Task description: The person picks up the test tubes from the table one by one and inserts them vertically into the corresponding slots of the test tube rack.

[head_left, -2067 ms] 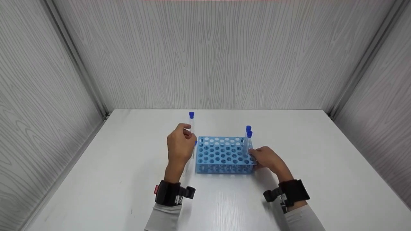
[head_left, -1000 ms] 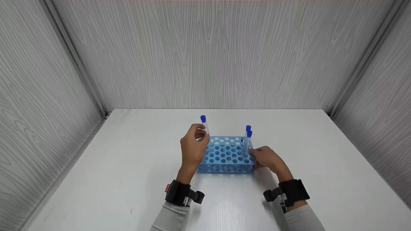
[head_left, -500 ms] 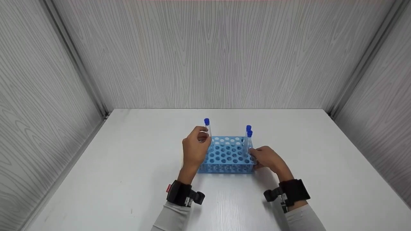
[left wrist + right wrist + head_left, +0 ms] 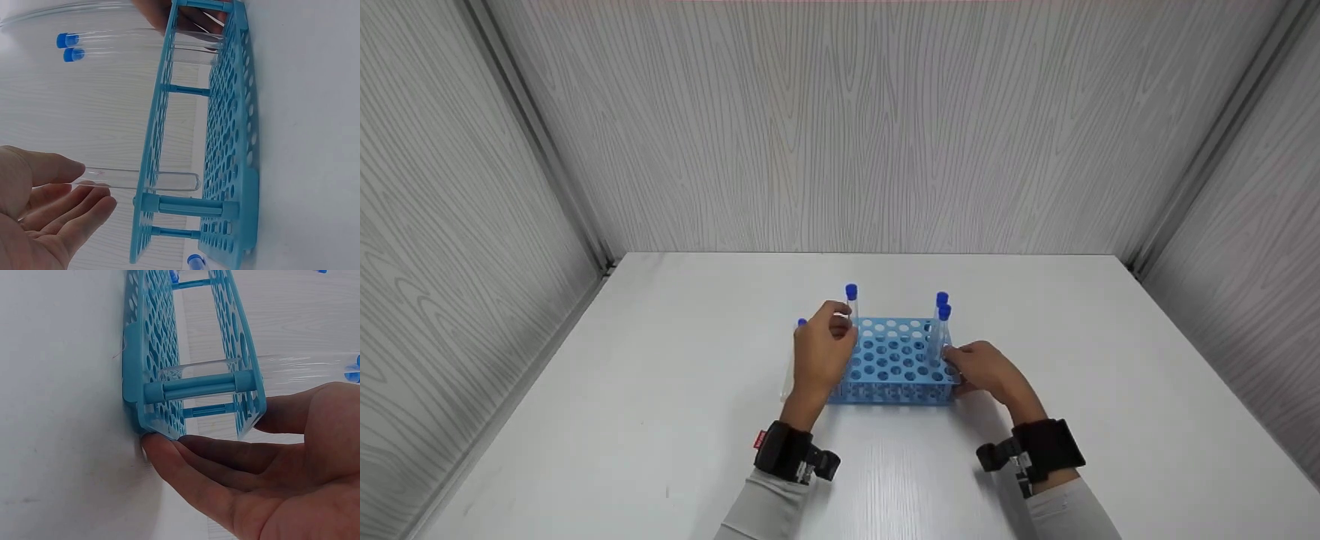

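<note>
My left hand [image 4: 823,351] pinches a clear test tube [image 4: 853,307] with a blue cap, upright at the left end of the blue test tube rack [image 4: 892,394]. In the left wrist view, this tube [image 4: 169,180] passes through the rack's upper plate, its rounded end between the two plates. My right hand [image 4: 986,373] grips the rack's right end; in the right wrist view the thumb is at the upper plate and the fingers [image 4: 185,467] are at the base. Two capped test tubes [image 4: 937,339] stand in the rack beside the right hand.
Another capped test tube [image 4: 789,379] lies on the white table [image 4: 660,450] left of the rack, partly hidden by my left hand. Grey wood-grain panels [image 4: 847,135] enclose the table at the back and both sides.
My left hand has moved right from beside the rack to over its left end, and its tube has gone down through the upper plate. The right hand has stayed on the rack.
</note>
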`<state>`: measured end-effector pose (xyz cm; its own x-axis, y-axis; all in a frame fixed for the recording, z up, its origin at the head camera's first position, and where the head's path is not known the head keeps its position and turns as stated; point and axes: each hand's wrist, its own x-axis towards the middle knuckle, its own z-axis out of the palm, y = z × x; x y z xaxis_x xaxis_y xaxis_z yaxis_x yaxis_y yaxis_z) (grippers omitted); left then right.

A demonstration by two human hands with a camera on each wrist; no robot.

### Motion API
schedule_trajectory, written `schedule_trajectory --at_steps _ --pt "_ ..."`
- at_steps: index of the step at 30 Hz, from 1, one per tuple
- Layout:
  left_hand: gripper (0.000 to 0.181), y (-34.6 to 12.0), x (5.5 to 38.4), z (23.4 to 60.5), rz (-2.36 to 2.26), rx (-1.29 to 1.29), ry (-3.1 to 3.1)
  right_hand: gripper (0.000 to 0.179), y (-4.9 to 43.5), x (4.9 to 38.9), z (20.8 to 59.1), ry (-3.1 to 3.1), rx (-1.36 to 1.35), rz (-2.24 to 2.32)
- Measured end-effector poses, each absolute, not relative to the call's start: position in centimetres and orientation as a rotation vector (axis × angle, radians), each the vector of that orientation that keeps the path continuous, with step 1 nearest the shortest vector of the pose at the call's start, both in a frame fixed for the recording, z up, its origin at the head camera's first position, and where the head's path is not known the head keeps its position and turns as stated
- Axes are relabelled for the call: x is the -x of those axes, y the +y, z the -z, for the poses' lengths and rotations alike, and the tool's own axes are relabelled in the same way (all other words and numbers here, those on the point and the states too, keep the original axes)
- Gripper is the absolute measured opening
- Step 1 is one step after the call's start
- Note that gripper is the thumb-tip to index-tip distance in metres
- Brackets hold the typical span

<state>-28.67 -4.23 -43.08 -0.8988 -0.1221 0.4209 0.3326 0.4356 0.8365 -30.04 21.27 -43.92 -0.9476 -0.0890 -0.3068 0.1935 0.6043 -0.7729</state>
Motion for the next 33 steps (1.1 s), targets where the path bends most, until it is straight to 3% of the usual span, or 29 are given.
schedule_trajectory --at_steps 33 --pt "0.021 -4.08 28.44 43.23 1.375 0.207 -2.368 0.056 21.31 30.25 44.05 2.514 -0.092 1.251"
